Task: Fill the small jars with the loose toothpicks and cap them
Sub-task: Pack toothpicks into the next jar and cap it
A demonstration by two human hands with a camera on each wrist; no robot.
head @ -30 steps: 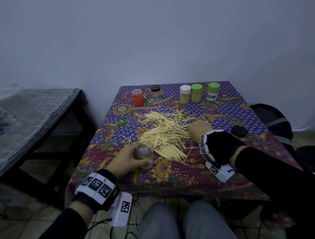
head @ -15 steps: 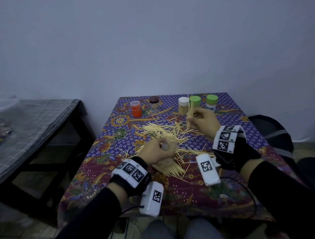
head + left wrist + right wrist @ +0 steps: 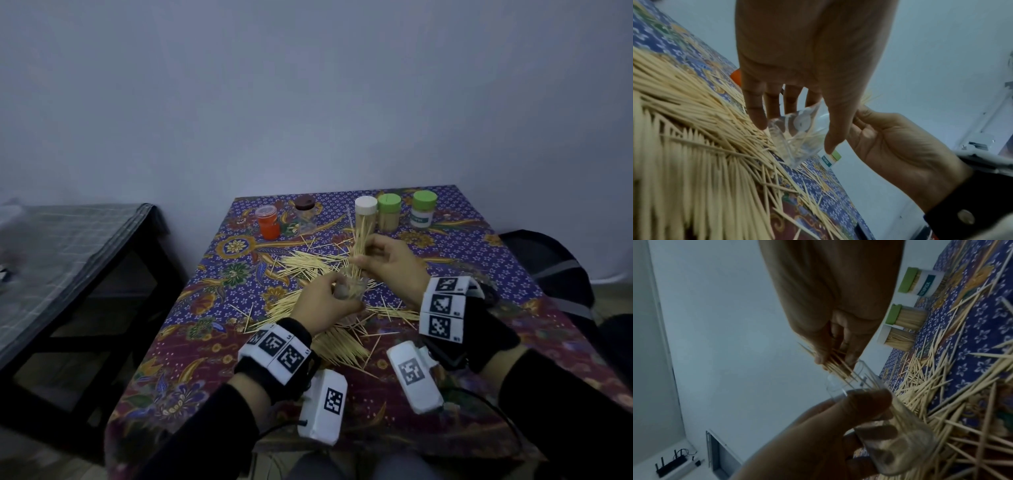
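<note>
Now the left hand (image 3: 320, 301) curls its fingers round a clear, smooth plastic jar (image 3: 890, 410) above the heap of loose toothpicks (image 3: 308, 263) on the patterned cloth; the right hand (image 3: 394, 263) pinches a bundle of thin pointed wooden sticks (image 3: 359, 240), tips entering the jar's mouth.

The green-lidded jar (image 3: 925, 283) carries a teal label reading "TOOTHPICK" (first letters cut off at its edge).
</note>
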